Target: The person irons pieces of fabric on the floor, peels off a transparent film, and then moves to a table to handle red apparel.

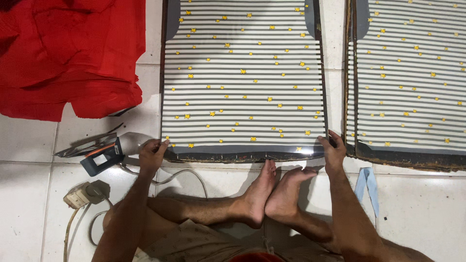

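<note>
Crossed bare legs and feet (272, 194) are seen nearest the camera, with the knees and lap cut off by the lower edge. Between the two hands, just beyond the toes, a striped sheet dotted with yellow stars (242, 77) is stretched over a dark board (218, 156) lying on the white tiled floor (427, 213); its far end is cut off by the top edge. The left hand (151, 155) is curled over the near left corner of the board, thumb on top and fingers tucked under the edge, so how far they close cannot be told. The right hand (333, 151) is closed in the same way on the near right corner, its fingertips hidden beneath the rim. To the right of the right hand a second striped board (407, 82) is laid, cut off by the right and top edges, and a pale blue strip (367, 183) lies on the tiles near the right forearm. Just left of the left hand a tool with a dark body and an orange mark (103, 155) is partly lost in glare, so its kind is hard to make out; a white cord (189, 175) runs from it under the left arm. Further left of that arm a plug block (80, 194) sits on the floor. Red cloth (68, 53) is heaped far beyond the left hand, cut off at the upper left.
</note>
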